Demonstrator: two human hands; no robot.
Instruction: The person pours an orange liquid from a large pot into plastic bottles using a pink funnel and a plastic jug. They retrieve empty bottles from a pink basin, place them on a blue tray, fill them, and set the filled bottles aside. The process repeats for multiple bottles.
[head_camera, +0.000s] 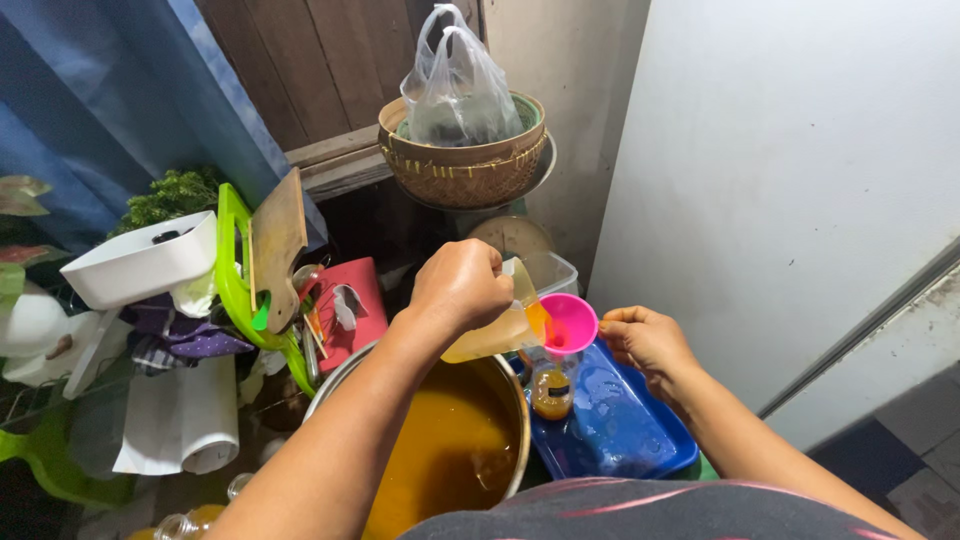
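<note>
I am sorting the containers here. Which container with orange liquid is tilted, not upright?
The clear plastic jug in the left hand is tilted, pouring into the pink funnel. The big metal pot and the small bottle stand upright.

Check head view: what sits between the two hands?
The pink funnel on a small bottle, between left hand tipping a clear jug and right hand. Head view.
</note>
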